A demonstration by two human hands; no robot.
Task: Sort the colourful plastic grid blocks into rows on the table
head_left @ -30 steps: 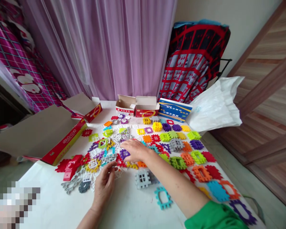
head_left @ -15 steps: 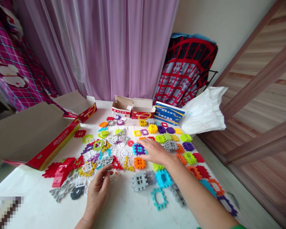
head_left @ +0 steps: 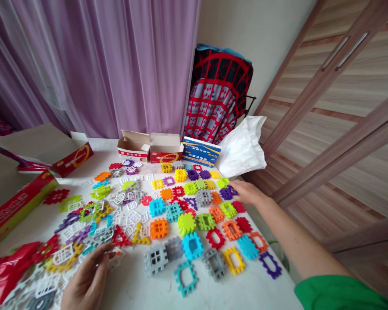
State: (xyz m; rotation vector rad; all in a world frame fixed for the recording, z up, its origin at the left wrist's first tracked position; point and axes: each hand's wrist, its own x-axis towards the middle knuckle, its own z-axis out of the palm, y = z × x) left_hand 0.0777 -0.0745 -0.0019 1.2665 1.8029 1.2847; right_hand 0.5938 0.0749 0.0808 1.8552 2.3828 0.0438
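My right hand [head_left: 247, 192] reaches to the right side of the table, its fingertips on a purple toothed block [head_left: 226, 193]. My left hand [head_left: 89, 273] rests low at the left, fingers curled beside the heap of loose pieces; whether anything is between them is hidden. White window-like pieces [head_left: 63, 255] and a yellow piece [head_left: 141, 234] lie near it. Toothed square blocks stand in groups across the middle and right, among them an orange one [head_left: 159, 228], a light blue one [head_left: 192, 246], a grey one [head_left: 156, 259] and a purple frame [head_left: 270, 265].
Small red boxes [head_left: 166, 156] and a blue box [head_left: 200, 153] stand along the back, with a white bag [head_left: 244, 148] beside them. Larger open red boxes [head_left: 19, 206] are at the left. A red plastic part [head_left: 11, 271] lies at the lower left.
The view has turned right. My right hand has moved from the blue and purple block in the middle to the purple block at the right edge. My left hand stays near the heap.
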